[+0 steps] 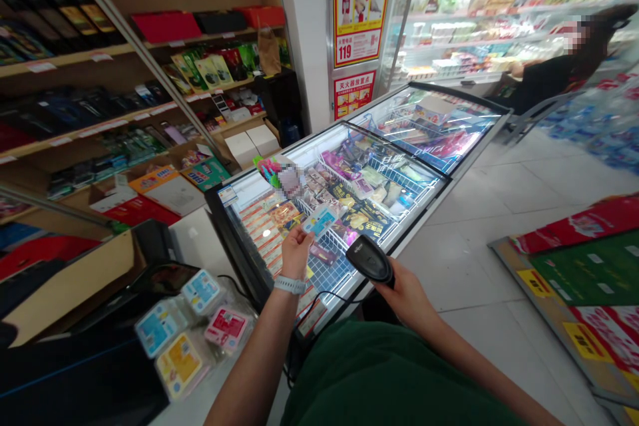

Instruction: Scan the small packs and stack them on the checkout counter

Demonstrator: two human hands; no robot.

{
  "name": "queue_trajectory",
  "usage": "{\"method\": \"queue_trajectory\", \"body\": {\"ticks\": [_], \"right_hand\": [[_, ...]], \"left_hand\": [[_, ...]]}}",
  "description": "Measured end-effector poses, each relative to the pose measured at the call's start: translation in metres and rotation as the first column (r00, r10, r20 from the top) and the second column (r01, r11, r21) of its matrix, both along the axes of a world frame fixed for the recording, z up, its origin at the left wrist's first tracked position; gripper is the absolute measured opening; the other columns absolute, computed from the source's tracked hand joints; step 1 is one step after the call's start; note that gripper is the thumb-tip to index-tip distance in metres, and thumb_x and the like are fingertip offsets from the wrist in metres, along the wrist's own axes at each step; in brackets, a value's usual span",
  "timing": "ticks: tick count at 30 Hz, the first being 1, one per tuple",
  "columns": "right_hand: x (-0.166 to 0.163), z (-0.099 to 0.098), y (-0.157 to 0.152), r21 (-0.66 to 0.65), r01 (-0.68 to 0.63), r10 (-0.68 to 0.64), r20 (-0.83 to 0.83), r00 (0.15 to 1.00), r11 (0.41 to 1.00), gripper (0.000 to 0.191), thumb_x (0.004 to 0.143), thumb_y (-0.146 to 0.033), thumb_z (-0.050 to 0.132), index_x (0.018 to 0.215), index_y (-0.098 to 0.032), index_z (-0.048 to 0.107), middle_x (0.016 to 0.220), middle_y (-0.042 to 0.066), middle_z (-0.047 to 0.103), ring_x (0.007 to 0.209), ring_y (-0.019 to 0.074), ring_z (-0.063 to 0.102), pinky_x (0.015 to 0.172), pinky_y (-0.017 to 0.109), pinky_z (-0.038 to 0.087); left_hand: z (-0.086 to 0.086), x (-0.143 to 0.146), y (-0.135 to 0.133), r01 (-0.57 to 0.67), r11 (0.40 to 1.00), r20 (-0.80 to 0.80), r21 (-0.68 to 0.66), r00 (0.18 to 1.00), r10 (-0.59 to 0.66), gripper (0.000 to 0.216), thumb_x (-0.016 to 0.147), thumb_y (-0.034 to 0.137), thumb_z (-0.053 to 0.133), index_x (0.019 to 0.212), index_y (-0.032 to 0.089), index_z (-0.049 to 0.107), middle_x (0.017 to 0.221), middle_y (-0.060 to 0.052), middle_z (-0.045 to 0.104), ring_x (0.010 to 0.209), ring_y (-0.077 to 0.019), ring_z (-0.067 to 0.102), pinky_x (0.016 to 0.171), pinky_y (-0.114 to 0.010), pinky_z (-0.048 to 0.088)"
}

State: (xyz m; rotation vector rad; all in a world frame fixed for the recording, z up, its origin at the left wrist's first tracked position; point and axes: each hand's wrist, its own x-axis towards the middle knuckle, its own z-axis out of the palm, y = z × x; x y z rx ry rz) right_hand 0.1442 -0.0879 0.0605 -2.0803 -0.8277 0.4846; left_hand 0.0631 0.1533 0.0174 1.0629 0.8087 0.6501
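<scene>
Over the near end of a glass-topped chest freezer (439, 194), my left hand (296, 251) pinches a small pack with a blue-and-white label (321, 220). A pale watch band circles that wrist. My right hand (399, 286) is wrapped round the handle of a black barcode scanner (370, 258), whose head points left toward the pack. A thin black cable (324, 295) loops below the scanner. Lower left, several clear plastic packs sit together on the counter, among them a blue-labelled pack (158, 327), a red-labelled pack (228, 327) and a yellow-labelled pack (180, 363).
Wooden shelves (114, 123) with boxes and bottles line the left. Beside the packs lies an open cardboard box (74, 279). A lit display fridge (449, 16) stands behind the freezer, and a seated person (554, 76) is at the right. Stacked goods (589, 266) border the tiled floor.
</scene>
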Motion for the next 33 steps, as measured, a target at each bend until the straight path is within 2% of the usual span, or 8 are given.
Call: {"method": "queue_trajectory", "body": {"ticks": [10, 17, 26, 33], "right_hand": [[0.000, 0.002, 0.001, -0.021, -0.010, 0.009, -0.016, 1.000, 1.000, 0.030, 0.079, -0.026, 0.056, 0.109, -0.018, 0.059, 0.100, 0.009, 0.069, 0.092, 0.0254, 0.065, 0.082, 0.037, 0.050], [0.000, 0.000, -0.002, -0.013, -0.020, 0.020, -0.015, 1.000, 1.000, 0.030, 0.080, -0.025, 0.056, 0.109, -0.018, 0.058, 0.103, 0.009, 0.069, 0.094, 0.0249, 0.064, 0.084, 0.037, 0.050], [-0.001, -0.002, -0.002, -0.011, -0.025, 0.025, -0.021, 0.999, 1.000, 0.032, 0.079, -0.023, 0.057, 0.111, -0.020, 0.058, 0.107, 0.008, 0.069, 0.098, 0.0251, 0.064, 0.086, 0.037, 0.049], [-0.001, -0.004, -0.002, -0.026, -0.043, 0.043, -0.012, 0.999, 0.999, 0.026, 0.080, -0.023, 0.056, 0.106, -0.019, 0.058, 0.103, 0.008, 0.069, 0.095, 0.0246, 0.064, 0.084, 0.036, 0.049]], "left_hand": [[-0.008, 0.000, 0.004, -0.013, 1.000, -0.009, 0.008, 1.000, 0.013, 0.038, 0.059, 0.031, 0.078, 0.091, 0.017, 0.063, 0.081, -0.002, 0.069, 0.068, -0.0118, 0.060, 0.066, -0.025, 0.044], [-0.015, -0.001, 0.008, -0.043, 0.999, -0.022, 0.028, 0.999, 0.044, 0.035, 0.060, 0.030, 0.077, 0.087, 0.017, 0.060, 0.072, 0.001, 0.064, 0.063, -0.0099, 0.055, 0.063, -0.024, 0.041], [-0.016, -0.002, 0.011, -0.069, 0.997, -0.020, 0.032, 0.997, 0.070, 0.033, 0.059, 0.030, 0.077, 0.083, 0.018, 0.058, 0.071, 0.001, 0.064, 0.064, -0.0099, 0.055, 0.065, -0.024, 0.041], [-0.014, -0.004, 0.010, -0.073, 0.997, -0.002, 0.035, 0.997, 0.073, 0.033, 0.059, 0.029, 0.076, 0.085, 0.017, 0.059, 0.078, -0.001, 0.067, 0.068, -0.0110, 0.058, 0.068, -0.025, 0.042]]}}
